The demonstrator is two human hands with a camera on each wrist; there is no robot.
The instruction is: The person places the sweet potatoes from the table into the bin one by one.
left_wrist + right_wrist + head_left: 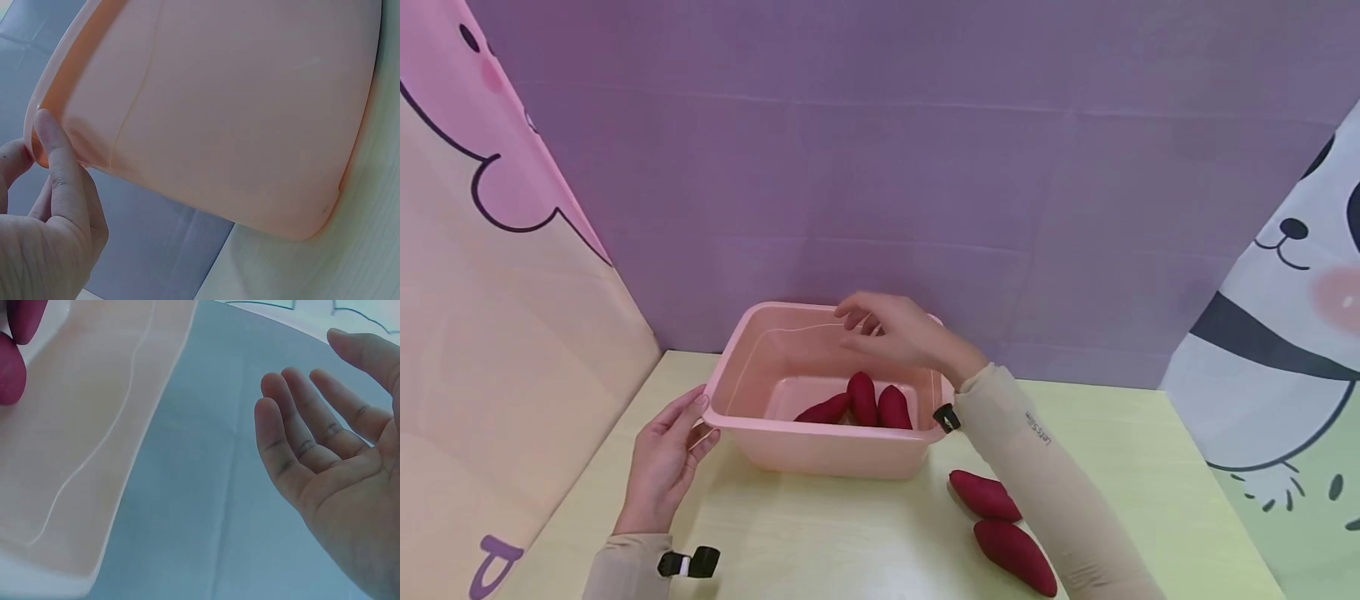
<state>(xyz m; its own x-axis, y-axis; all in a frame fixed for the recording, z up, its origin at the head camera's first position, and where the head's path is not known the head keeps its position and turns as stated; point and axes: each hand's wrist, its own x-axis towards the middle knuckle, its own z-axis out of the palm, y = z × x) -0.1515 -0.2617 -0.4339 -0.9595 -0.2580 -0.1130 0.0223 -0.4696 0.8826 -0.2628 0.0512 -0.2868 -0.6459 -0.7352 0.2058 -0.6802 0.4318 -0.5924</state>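
Pink basin (pixel 823 454) holds three sweet potatoes (pixel 862 400), perhaps more hidden; two others (pixel 1015 557) lie near its front right corner. Left hand (pixel 664 462) pinches its rim; right hand (pixel 895 329) hovers above, fingers loose.

Behind the pale table (pixel 820 533) I see a creased purple backdrop (pixel 880 167); a pink-and-cream cartoon panel (pixel 535 333) stands left of the table, a panda panel (pixel 1262 408) right.

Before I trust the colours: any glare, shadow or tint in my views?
Head view: pale glare on the near tabletop, soft shadow beside the pink tub; left wrist: dim, the purple backdrop reading blue-grey; right wrist: similar bluish cast, sweet potatoes cropped at the left edge.
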